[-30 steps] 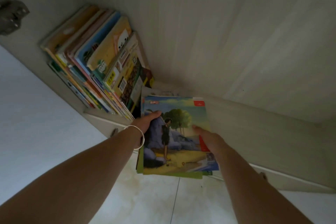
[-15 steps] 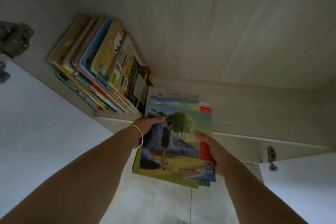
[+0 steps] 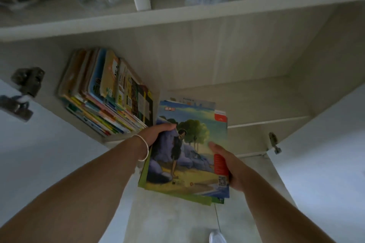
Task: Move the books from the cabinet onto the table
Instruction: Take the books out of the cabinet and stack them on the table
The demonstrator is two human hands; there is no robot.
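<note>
The person holds a small stack of books (image 3: 189, 152) between both hands, just clear of the front of the cabinet shelf (image 3: 256, 122). The left hand (image 3: 156, 134) wraps the stack's left edge, thumb over the top cover; the right hand (image 3: 227, 165) clamps the right edge near the lower corner. Both grips are closed on the stack, which tilts slightly, with thinner books fanning out beneath the top cover. Just beyond the left grip, a row of leaning books (image 3: 106, 92) remains on the shelf against the cabinet's left side. The step in hand appears to be carrying the first batch away. No table is in view, so the next move likely calls for turning from the cabinet while squeezing evenly, lest the loose lower books slide out.
</note>
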